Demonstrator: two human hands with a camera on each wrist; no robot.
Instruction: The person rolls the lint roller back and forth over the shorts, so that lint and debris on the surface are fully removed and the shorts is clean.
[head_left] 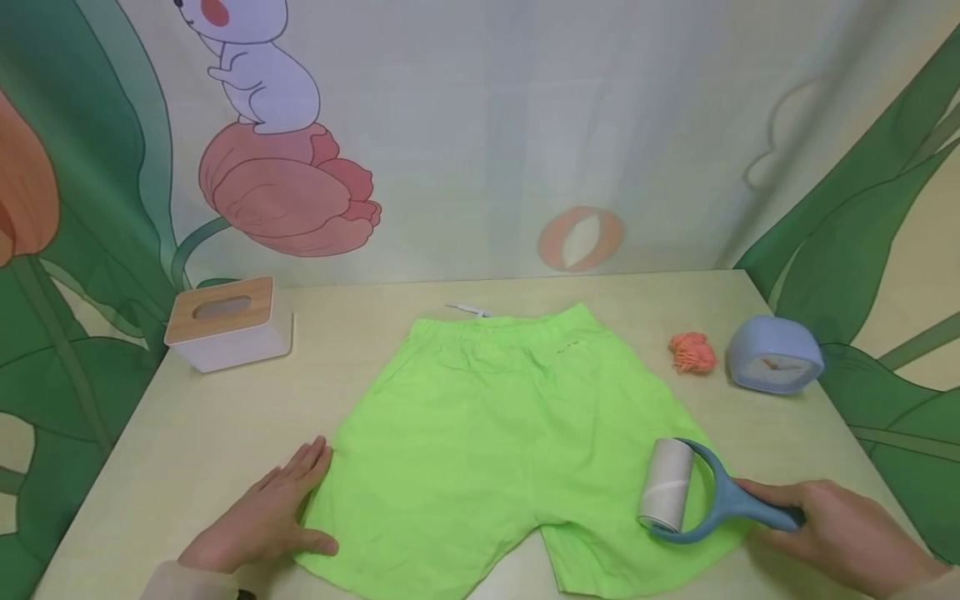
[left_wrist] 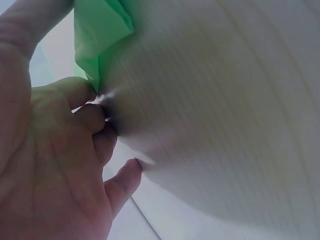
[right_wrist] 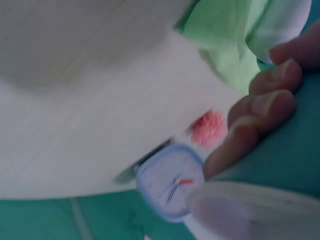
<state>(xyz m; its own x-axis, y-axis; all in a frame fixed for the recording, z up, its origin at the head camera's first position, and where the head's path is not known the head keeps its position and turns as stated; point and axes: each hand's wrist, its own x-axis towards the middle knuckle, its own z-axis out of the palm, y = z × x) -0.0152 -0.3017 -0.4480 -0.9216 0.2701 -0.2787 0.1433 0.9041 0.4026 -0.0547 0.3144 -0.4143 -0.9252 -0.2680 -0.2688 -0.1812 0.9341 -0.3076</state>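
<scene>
Bright green shorts [head_left: 465,450] lie spread on the pale table, waistband toward the back. At their left leg, my left hand [head_left: 273,508] rests with fingers extended and the thumb over the hem. The left wrist view shows this hand [left_wrist: 55,150] from its palm side, fingertips on the tabletop beside a fold of the shorts [left_wrist: 97,30]. My right hand [head_left: 832,529] grips the blue handle of a lint roller [head_left: 667,483], whose white roll lies over the right leg. In the right wrist view, curled fingers [right_wrist: 272,105] show near the roll [right_wrist: 285,30].
A tissue box [head_left: 225,325] with a wooden lid stands at the back left. Coral yarn [head_left: 693,352] and a blue clock [head_left: 776,356] sit at the right. Behind the waistband lies a thin white item [head_left: 470,310]. A printed curtain [head_left: 450,150] hangs behind the table [head_left: 187,433].
</scene>
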